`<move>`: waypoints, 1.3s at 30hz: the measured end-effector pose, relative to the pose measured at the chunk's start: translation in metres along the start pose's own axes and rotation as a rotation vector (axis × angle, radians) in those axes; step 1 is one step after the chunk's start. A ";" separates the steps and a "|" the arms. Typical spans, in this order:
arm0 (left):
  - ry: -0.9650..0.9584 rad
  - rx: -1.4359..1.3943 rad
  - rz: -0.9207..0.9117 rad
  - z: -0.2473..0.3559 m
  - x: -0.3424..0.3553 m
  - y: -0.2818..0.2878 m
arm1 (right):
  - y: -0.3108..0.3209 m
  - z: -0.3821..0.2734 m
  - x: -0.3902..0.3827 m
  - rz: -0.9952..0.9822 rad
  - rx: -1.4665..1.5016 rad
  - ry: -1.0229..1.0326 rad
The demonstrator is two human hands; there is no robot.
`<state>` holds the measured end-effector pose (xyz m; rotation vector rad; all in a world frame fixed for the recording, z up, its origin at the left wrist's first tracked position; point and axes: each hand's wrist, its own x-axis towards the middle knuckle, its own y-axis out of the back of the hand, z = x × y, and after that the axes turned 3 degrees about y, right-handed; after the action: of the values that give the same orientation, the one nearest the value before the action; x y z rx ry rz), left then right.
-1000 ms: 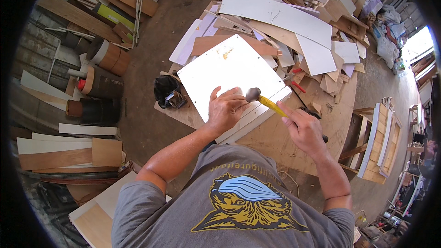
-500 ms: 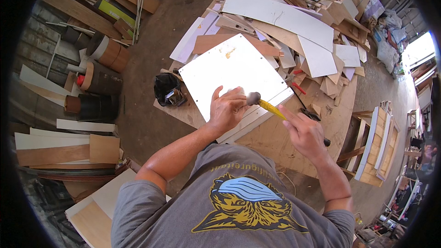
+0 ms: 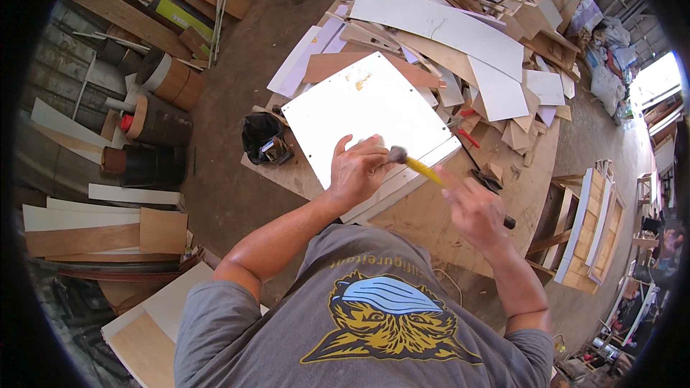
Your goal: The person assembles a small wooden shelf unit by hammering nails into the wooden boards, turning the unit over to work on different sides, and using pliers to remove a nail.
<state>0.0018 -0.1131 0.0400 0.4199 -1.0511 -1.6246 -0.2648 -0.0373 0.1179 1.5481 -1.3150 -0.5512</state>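
In my right hand (image 3: 474, 205) is a hammer (image 3: 422, 169) with a yellow handle, its black end jutting out below my fist. The dark hammer head is right beside the fingertips of my left hand (image 3: 357, 172), over the near part of a white square panel (image 3: 338, 111). My left hand rests there with thumb and fingers pinched together; whatever they hold is hidden. Small dark dots run along the panel's edges, and a brown patch marks its far part. The panel tops a white box-like piece (image 3: 402, 185) on a plywood sheet (image 3: 424, 226).
Beside the panel's left corner sits a black bag (image 3: 264, 138) with small items in it. Pliers with red handles (image 3: 468, 138) lie to the right. Beyond is a heap of wood offcuts (image 3: 445, 29). Boards and rolled sheets (image 3: 169, 79) line the left; a wooden frame (image 3: 593, 230) stands right.
The hammer has shifted only slightly, its head still at my left fingertips. My right hand is a little blurred now. My left hand keeps its place on the panel.
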 end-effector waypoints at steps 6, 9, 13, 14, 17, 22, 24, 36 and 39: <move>0.005 0.005 0.008 0.001 0.002 0.001 | 0.002 -0.002 -0.002 0.055 0.053 -0.006; -0.005 0.010 0.010 0.003 0.001 0.002 | -0.002 -0.002 -0.004 0.013 0.039 -0.033; 0.064 -0.133 -0.086 0.003 0.005 0.005 | -0.005 0.001 -0.006 0.049 0.143 -0.116; 0.065 -0.136 -0.082 0.000 0.004 0.005 | -0.007 0.003 -0.007 0.047 0.140 -0.112; 0.019 -0.233 -0.091 -0.007 -0.001 0.010 | -0.009 0.006 -0.014 0.166 0.201 -0.132; -0.076 -0.064 -0.184 -0.001 -0.026 0.021 | -0.013 0.000 -0.027 0.122 0.230 -0.193; -0.034 -0.004 -0.203 0.008 -0.030 0.024 | -0.016 -0.001 -0.027 0.124 0.225 -0.184; -0.034 0.100 -0.217 -0.002 -0.032 0.022 | -0.014 -0.011 -0.031 0.085 0.162 -0.165; -0.002 0.056 -0.210 0.001 -0.034 0.018 | -0.015 -0.014 -0.025 0.086 0.164 -0.161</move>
<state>0.0230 -0.0819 0.0468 0.5821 -1.0841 -1.7832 -0.2542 -0.0100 0.1040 1.5976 -1.5753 -0.5331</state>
